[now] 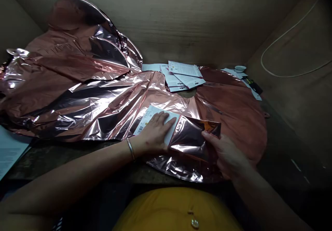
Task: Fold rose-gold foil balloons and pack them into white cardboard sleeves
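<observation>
L hand (155,132) flat on printed card (147,118); R hand (227,151) pinches folded foil (190,136) end. Prob. light, slippery, creases easily; grip edges.

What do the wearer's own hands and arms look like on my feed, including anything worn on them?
Both the left hand and right hand are ungloved, and the visible forearms show no sleeves. A slim, silver-coloured bangle circles the left wrist. No band shows on the right wrist, though that side is dim and blurred.
</observation>
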Tool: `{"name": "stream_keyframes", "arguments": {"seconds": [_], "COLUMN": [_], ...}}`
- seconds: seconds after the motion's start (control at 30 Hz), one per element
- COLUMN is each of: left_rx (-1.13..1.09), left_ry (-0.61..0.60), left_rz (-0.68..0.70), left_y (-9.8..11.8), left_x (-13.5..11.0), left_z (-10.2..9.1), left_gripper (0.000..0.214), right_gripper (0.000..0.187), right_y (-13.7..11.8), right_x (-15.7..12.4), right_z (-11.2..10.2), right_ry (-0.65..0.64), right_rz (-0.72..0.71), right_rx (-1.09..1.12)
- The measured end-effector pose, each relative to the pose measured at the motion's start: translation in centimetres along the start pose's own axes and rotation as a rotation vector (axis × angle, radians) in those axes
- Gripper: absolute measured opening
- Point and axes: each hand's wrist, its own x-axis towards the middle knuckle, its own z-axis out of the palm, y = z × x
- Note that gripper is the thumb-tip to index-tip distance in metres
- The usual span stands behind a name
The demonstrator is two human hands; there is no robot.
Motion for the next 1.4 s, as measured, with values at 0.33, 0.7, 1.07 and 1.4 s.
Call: {"name": "stream_keyframes", "arguments": {"seconds": [0.33,0.7,1.07,1.4], "left_rx": [-0.115,-0.145,-0.137,-0.109], "left_ry": [0.071,0.073,0.121,0.098], "left_rz": [-0.111,-0.135,-0.148,-0.121], "left_y": [0.7,0.7,0.8,0.5], "left_x": [-0.6,-0.8,-0.8,-0.9], "left_z": [0.6,0.5,0.8,1.1], "left_gripper": [0.129,0.129,0.130,0.094], "right_gripper": [0.040,0.042,0.042,0.040], "right_y": [0.1,0.7,0.4,0.9], "right_x": [0.3,0.7,1.1,-1.0], "right_z": [1.8,2.0,1.5,1.1], "right_ry": [-0.034,-0.075,-0.149,-0.177], "right_rz": [-0.002,0.017,-0.014,0.067], "right_rx": [0.025,0.037,-0.016,0.006]}}
